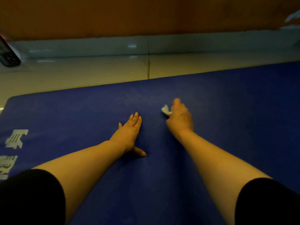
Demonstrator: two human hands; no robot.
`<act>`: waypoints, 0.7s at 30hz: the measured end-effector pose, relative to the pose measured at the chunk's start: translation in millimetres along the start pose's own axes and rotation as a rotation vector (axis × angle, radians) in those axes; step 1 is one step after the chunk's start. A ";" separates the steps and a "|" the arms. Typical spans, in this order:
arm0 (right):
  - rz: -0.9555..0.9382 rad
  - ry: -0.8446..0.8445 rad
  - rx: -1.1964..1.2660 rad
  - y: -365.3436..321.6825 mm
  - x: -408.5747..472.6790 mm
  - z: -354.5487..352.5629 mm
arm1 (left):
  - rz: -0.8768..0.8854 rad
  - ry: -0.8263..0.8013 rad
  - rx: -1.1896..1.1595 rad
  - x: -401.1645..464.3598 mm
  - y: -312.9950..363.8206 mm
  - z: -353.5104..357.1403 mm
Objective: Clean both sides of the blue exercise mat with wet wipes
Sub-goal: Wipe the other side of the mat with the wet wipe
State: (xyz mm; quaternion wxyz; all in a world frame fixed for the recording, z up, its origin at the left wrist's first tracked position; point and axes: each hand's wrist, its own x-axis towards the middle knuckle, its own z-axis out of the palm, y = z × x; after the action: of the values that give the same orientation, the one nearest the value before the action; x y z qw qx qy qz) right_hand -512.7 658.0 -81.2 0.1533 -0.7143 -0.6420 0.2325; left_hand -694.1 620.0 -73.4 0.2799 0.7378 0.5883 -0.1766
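1. Blue exercise mat (227, 98) lies flat on the tiled floor (81, 73), far edge running parallel to the skirting, rounded corner at the far left.
2. Right hand (180, 116) has its fingers curled round a crumpled white wet wipe (166, 109), which pokes out on the thumb side and is pressed onto the mat mid-width.
3. Left hand (129, 135) lies flat on the mat just beside the right hand, fingers straight and together, thumb splayed, holding nothing. Likely bracing body weight and pinning the mat.
4. Step in hand, as I read it: wiping the upper face. Best done with overlapping straight strokes from the far edge toward the body, with the flat hand kept down so the mat doesn't creep on the glossy tile.
5. The wipe is balled small, so unfolding it would give more contact area. Refold or swap it once soiled.
6. Mat look: deep blue, matte, fine texture. There is a faint pale, speckled patch (142, 97) just beyond the wipe, either residue or damp sheen, cannot tell which.
7. White printed characters (16, 138) sit at the mat's left end.
8. Underside not visible, and by my judgement the flip is not yet done.
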 end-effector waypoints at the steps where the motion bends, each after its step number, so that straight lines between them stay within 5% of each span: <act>1: 0.059 0.028 -0.017 6.0 2.2 -6.3 | -0.001 0.000 0.000 0.4 0.0 -0.1; 4: 0.026 0.047 -0.042 -1.4 -10.9 -0.5 | 0.001 0.002 -0.011 1.5 -1.2 1.0; 10: -0.260 -0.209 -0.039 -34.0 -49.3 27.2 | 0.011 0.019 -0.047 1.2 -2.8 2.8; 16: -0.001 0.040 -0.084 11.4 -11.3 -9.6 | 0.000 -0.006 -0.015 3.1 -2.4 1.1; 21: -0.207 -0.076 0.022 -22.9 -56.6 23.6 | 0.004 0.015 -0.014 3.2 -2.0 2.3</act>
State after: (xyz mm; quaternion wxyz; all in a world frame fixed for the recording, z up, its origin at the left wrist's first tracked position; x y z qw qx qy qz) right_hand -548.3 603.1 -81.7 0.1597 -0.6333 -0.7151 0.2491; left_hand -695.0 621.3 -77.5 0.2810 0.7384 0.5900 -0.1666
